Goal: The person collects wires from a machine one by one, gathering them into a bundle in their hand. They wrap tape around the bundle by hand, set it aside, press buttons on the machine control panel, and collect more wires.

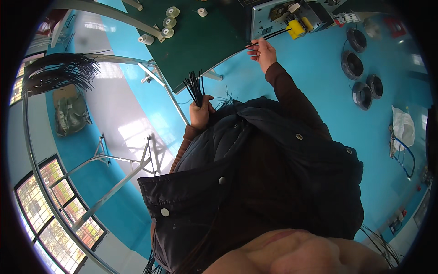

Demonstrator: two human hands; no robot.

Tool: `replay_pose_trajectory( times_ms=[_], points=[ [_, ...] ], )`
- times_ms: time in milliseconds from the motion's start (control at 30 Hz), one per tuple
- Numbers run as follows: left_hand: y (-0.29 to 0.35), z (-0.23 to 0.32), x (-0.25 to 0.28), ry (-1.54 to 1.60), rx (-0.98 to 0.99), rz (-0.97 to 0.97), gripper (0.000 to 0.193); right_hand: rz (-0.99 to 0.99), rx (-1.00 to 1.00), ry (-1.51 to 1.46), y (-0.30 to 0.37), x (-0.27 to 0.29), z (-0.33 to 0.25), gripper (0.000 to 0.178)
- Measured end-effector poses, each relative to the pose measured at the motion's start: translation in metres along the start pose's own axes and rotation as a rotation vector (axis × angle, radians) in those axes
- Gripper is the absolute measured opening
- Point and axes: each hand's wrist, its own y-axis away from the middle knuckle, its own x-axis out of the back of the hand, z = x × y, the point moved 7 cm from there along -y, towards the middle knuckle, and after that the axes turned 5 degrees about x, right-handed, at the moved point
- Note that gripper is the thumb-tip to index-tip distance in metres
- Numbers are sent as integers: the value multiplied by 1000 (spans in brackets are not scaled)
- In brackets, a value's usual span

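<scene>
My left hand (200, 115) is closed round an upright bundle of thin black wires (194, 89) beside the near corner of the green table. Their ends fan out above my fist. Farther right, my right hand (266, 55) is raised at the table's edge. Its thumb and forefinger pinch black wire (275, 34) that runs to the yellow part (296, 28) of a grey machine (263, 23). I cannot tell how many strands are in that pinch; the other fingers are loosely curled.
Rolls of tape (169, 23) and a white spool (202, 12) lie on the green table (200, 45). Black wires (59, 73) hang over a metal rack at left. Several black wire coils (352, 65) lie on the blue floor at right, near a white bag (403, 128).
</scene>
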Motion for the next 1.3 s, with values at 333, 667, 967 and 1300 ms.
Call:
replay_pose_trajectory(
  times_ms=[333,667,967,1300],
  points=[
    [1,6,-6,-32,-10,-31,25,-143,74,315,17,-18,15,33],
    [16,37,-5,-83,-32,79,21,-476,895,961,96,-88,-22,16],
    [6,47,-12,141,-149,132,30,-929,532,1318,130,-110,42,26],
    [9,45,-19,229,-91,26,25,-1022,342,798,133,-97,37,25]
  ],
)
